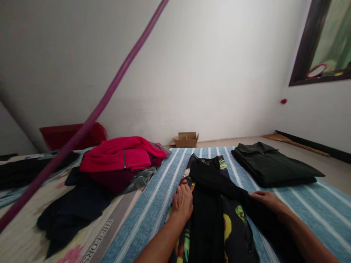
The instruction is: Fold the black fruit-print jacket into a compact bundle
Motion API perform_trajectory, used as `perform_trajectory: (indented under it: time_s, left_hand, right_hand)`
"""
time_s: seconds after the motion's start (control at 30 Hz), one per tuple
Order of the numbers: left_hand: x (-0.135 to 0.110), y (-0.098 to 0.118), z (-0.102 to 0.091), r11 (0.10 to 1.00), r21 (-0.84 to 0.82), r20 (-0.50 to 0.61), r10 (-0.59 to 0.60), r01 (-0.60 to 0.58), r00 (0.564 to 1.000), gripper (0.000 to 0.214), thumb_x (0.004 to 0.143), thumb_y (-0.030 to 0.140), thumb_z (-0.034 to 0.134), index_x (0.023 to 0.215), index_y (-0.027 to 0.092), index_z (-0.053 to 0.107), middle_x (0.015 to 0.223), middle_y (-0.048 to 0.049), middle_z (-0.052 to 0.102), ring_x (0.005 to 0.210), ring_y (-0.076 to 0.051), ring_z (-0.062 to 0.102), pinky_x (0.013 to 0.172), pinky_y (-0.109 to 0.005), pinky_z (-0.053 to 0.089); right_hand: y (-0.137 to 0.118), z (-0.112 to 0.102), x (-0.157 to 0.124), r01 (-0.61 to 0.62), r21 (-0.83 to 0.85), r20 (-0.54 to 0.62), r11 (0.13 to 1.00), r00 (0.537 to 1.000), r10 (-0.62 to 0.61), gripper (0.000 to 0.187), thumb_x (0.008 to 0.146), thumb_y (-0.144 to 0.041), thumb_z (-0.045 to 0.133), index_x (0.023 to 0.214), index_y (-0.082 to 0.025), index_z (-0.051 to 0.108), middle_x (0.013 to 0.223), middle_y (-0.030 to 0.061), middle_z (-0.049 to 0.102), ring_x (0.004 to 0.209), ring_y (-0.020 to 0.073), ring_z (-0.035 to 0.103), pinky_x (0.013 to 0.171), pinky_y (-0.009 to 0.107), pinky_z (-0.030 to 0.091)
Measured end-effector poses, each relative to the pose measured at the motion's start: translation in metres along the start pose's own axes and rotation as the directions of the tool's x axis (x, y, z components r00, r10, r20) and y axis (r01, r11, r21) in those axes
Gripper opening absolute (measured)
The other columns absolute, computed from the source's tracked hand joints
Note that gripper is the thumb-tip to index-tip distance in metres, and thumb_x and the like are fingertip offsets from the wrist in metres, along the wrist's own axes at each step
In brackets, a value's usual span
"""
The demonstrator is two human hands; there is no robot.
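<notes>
A black long-sleeved top (207,223) with a colourful fruit-and-leaf print lies lengthwise in front of me on a blue striped sheet (153,204). One plain black sleeve (216,178) runs across its upper part and off to the right. My left hand (182,201) is closed at the top's left edge, fingers curled over the printed cloth. Out on the right, my right hand (267,201) pinches the black sleeve between thumb and fingers. The lower end of the top passes out of the picture.
A folded dark garment (270,164) lies at the right. Bright pink clothing (117,157) and a dark navy garment (76,212) are heaped at the left. A cardboard box (187,139) stands by the wall. A purple pole (109,91) slants across the left side.
</notes>
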State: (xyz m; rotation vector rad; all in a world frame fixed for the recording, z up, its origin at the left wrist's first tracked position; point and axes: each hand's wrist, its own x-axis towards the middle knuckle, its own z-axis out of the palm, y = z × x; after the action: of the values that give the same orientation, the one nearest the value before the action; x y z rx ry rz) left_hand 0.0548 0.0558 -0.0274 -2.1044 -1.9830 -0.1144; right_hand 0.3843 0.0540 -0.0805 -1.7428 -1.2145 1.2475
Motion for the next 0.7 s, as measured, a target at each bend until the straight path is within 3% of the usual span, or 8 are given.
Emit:
perform_trajectory:
  time_s: [0.17,0.27,0.4,0.7]
  left_hand:
    - [0.020,0.002,0.010,0.999,0.015,0.021,-0.041,0.040,0.999,0.045,0.077,-0.001,0.043,0.122,-0.001,0.041,0.100,-0.0170,0.057,0.094,-0.025,0.057,0.075,-0.031,0.046]
    - [0.025,0.002,0.008,1.000,-0.002,0.055,-0.006,0.006,0.998,0.035,0.080,-0.001,0.039,0.114,0.003,0.050,0.099,-0.0161,0.059,0.093,-0.025,0.060,0.076,-0.032,0.047]
    - [0.026,0.001,0.007,0.999,-0.047,0.091,0.026,-0.021,0.995,0.028,0.083,0.001,0.037,0.100,0.010,0.057,0.096,-0.0141,0.061,0.094,-0.025,0.061,0.080,-0.033,0.047]
    - [0.037,-0.008,0.005,0.986,-0.165,0.198,0.034,-0.001,0.980,0.028,0.075,0.007,0.047,0.099,0.015,0.057,0.088,-0.0132,0.068,0.085,-0.029,0.066,0.071,-0.037,0.050]
  right_hand:
    - [-0.020,-0.018,0.007,0.064,0.000,-0.003,0.998,0.998,-0.064,0.038,0.050,-0.040,0.072,0.083,-0.020,0.069,0.069,0.0039,0.069,0.069,0.0233,0.064,0.064,0.029,0.048]
    - [-0.043,-0.030,0.007,0.143,0.013,-0.009,0.990,0.990,-0.143,0.039,0.047,-0.036,0.073,0.082,-0.019,0.067,0.070,0.0030,0.068,0.066,0.0213,0.063,0.063,0.028,0.047]
    - [-0.065,-0.039,0.001,0.193,-0.025,-0.018,0.981,0.981,-0.193,0.039,0.053,-0.035,0.071,0.088,-0.019,0.066,0.072,0.0009,0.066,0.063,0.0174,0.061,0.060,0.026,0.045]
    - [-0.054,-0.033,0.005,0.131,-0.018,0.043,0.991,0.991,-0.130,0.035,0.053,-0.033,0.071,0.085,-0.019,0.068,0.074,0.0035,0.068,0.064,0.0201,0.063,0.060,0.028,0.048]
